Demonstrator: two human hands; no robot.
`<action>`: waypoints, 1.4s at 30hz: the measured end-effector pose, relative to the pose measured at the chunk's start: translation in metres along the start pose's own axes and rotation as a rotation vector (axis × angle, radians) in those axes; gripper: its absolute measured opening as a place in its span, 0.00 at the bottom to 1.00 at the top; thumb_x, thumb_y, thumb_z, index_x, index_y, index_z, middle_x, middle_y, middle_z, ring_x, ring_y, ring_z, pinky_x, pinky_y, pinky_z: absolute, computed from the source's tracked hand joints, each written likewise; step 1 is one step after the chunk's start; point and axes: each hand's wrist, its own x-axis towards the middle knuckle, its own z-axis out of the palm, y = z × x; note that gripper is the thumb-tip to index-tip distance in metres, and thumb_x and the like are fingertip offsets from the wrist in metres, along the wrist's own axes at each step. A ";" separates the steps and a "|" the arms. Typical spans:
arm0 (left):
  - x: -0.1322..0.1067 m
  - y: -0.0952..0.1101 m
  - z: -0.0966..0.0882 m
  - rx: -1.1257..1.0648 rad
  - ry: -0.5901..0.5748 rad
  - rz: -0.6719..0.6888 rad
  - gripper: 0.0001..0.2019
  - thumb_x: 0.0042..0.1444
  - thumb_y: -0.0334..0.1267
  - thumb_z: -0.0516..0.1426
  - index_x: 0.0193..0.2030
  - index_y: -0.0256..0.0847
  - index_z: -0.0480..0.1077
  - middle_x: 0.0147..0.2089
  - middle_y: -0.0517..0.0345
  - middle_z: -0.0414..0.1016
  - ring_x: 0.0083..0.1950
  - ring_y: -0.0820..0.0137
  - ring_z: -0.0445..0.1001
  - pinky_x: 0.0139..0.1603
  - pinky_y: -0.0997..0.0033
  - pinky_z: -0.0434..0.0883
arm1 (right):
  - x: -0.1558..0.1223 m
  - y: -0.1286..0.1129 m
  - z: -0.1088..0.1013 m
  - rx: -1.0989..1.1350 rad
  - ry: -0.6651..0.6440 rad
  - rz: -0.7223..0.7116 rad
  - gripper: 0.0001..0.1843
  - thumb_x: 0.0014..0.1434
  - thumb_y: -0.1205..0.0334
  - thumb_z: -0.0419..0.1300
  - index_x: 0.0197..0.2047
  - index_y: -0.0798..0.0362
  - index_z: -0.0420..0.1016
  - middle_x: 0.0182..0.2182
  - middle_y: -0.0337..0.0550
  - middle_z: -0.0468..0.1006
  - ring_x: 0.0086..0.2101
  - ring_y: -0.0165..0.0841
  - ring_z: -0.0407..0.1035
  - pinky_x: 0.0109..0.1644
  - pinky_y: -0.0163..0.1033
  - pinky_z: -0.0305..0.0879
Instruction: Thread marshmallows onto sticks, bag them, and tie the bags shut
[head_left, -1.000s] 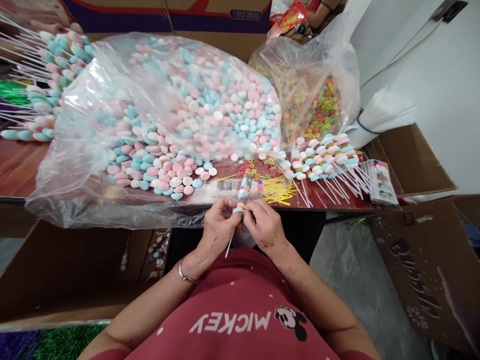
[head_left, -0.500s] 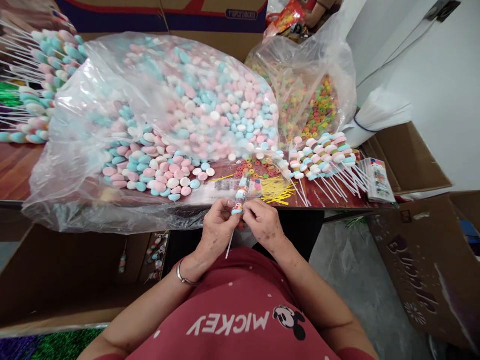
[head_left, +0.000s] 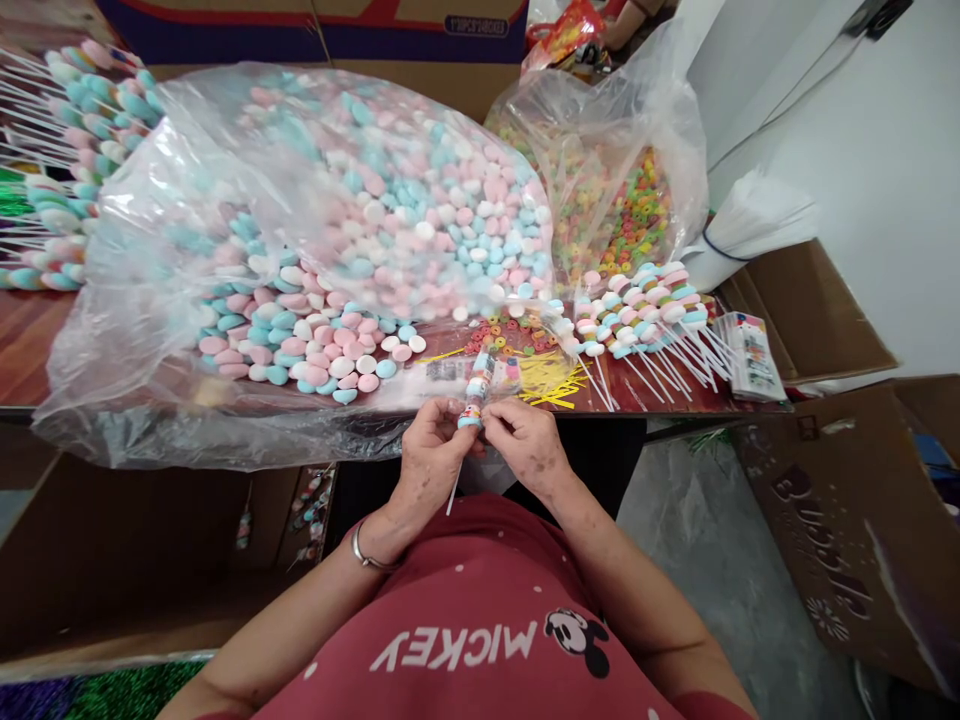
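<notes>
My left hand (head_left: 429,458) and my right hand (head_left: 527,443) meet just below the table's front edge, both pinched on one candy skewer (head_left: 475,390). The skewer is a white stick with stacked pastel sweets inside a clear printed sleeve; its stick pokes down past my left hand. My right fingers press at the sleeve's lower end. A pile of thin yellow twist ties (head_left: 551,381) lies on the table just beyond my right hand.
A big clear bag of pink, blue and white sweets (head_left: 352,230) covers the table's middle. A smaller bag of coloured ring sweets (head_left: 622,200) stands right of it. Several skewers (head_left: 645,315) lie at right, more (head_left: 67,160) at far left. Cardboard boxes (head_left: 810,310) flank the table.
Both hands stay on the skewer with only small finger movements. The view has drifted slightly.
</notes>
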 end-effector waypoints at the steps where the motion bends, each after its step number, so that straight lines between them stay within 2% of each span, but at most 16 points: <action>1: 0.000 -0.001 0.000 0.002 0.002 0.004 0.14 0.43 0.37 0.65 0.33 0.39 0.65 0.26 0.67 0.73 0.21 0.75 0.73 0.24 0.76 0.72 | 0.000 0.001 0.001 -0.040 0.014 -0.026 0.12 0.59 0.68 0.53 0.24 0.52 0.70 0.24 0.36 0.72 0.27 0.27 0.67 0.35 0.31 0.62; 8: 0.001 -0.004 0.000 0.034 0.038 0.044 0.12 0.41 0.34 0.64 0.32 0.39 0.67 0.25 0.67 0.71 0.21 0.77 0.69 0.23 0.79 0.68 | -0.006 0.006 0.017 -0.501 0.261 -0.300 0.11 0.58 0.72 0.50 0.27 0.51 0.67 0.24 0.39 0.70 0.25 0.30 0.63 0.30 0.34 0.58; 12: 0.001 -0.006 -0.001 0.051 0.047 0.051 0.11 0.43 0.35 0.64 0.33 0.40 0.67 0.26 0.66 0.71 0.23 0.78 0.68 0.22 0.79 0.66 | -0.007 0.006 0.021 -0.576 0.335 -0.342 0.11 0.59 0.72 0.49 0.28 0.50 0.64 0.23 0.39 0.68 0.25 0.31 0.62 0.29 0.36 0.57; 20: 0.005 -0.011 -0.002 0.100 0.106 0.099 0.08 0.41 0.31 0.61 0.31 0.39 0.67 0.28 0.67 0.69 0.27 0.78 0.67 0.29 0.79 0.66 | -0.006 0.008 0.019 -0.537 0.292 -0.480 0.10 0.63 0.70 0.48 0.32 0.51 0.65 0.24 0.40 0.69 0.28 0.33 0.65 0.31 0.36 0.60; 27: -0.001 0.005 -0.003 -0.031 -0.007 -0.059 0.11 0.42 0.32 0.61 0.35 0.39 0.68 0.31 0.64 0.73 0.28 0.75 0.71 0.30 0.76 0.71 | -0.002 0.008 0.018 -0.416 0.292 -0.442 0.09 0.61 0.71 0.47 0.31 0.49 0.61 0.25 0.39 0.68 0.28 0.33 0.64 0.31 0.36 0.62; 31: 0.001 0.008 -0.004 -0.061 0.018 -0.091 0.13 0.41 0.35 0.65 0.34 0.38 0.68 0.30 0.65 0.73 0.27 0.76 0.71 0.28 0.77 0.70 | -0.002 0.007 0.019 -0.395 0.277 -0.458 0.08 0.60 0.71 0.48 0.32 0.49 0.61 0.25 0.39 0.68 0.28 0.33 0.64 0.32 0.35 0.63; 38: 0.005 0.000 -0.001 0.027 0.066 -0.028 0.09 0.41 0.34 0.62 0.30 0.39 0.68 0.25 0.67 0.70 0.23 0.78 0.66 0.25 0.78 0.66 | -0.002 0.012 0.019 -0.359 0.248 -0.469 0.07 0.59 0.71 0.48 0.33 0.50 0.62 0.26 0.39 0.68 0.28 0.32 0.64 0.31 0.35 0.62; 42: 0.011 -0.006 -0.001 0.132 0.117 0.081 0.07 0.42 0.35 0.62 0.28 0.39 0.68 0.25 0.67 0.69 0.25 0.78 0.65 0.27 0.78 0.65 | -0.007 0.005 0.022 -0.437 0.199 -0.577 0.08 0.60 0.71 0.48 0.33 0.50 0.63 0.26 0.40 0.68 0.28 0.33 0.65 0.33 0.36 0.63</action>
